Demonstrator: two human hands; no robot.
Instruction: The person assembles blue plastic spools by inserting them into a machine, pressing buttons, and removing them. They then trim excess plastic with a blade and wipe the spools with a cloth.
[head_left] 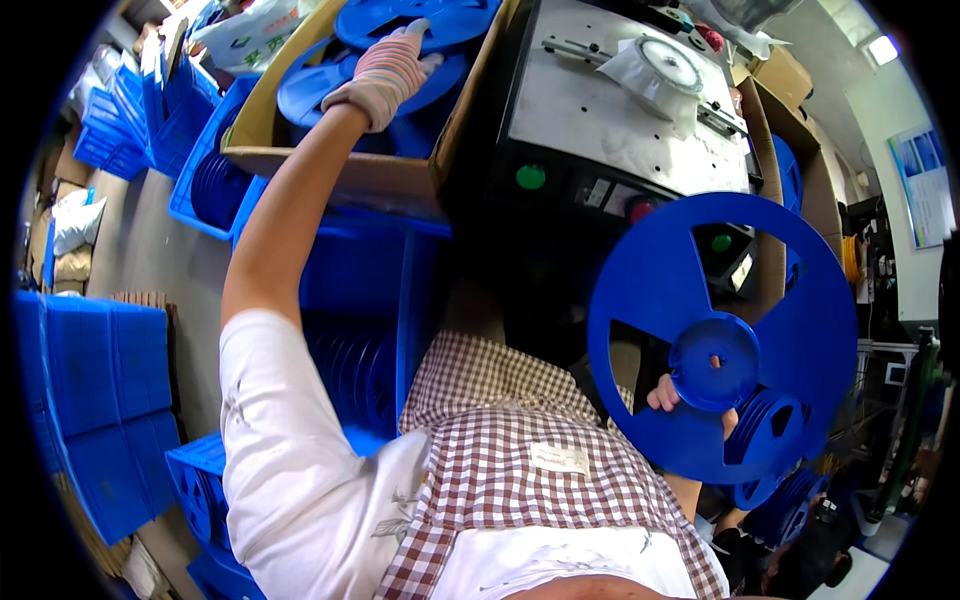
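My left hand [385,78], in a striped knit glove, reaches into an open cardboard box [395,180] at the top. Its fingers close around the rim of a blue plastic reel flange [460,22]; another blue flange [312,95] lies beneath it. At the right, my right hand [665,393] grips a large blue reel flange [640,260] near its raised hub. This flange has wide cut-outs, faces up toward me and hides most of that hand; a few bare fingertips show through the openings.
Ahead stands a machine with a metal top [570,100], a green button [531,177] and a clear-wrapped white round part [665,70]. A blue crate [405,310] holding several flanges sits below my left arm. Blue bins [110,370] are stacked left; another cardboard box [815,170] stands right.
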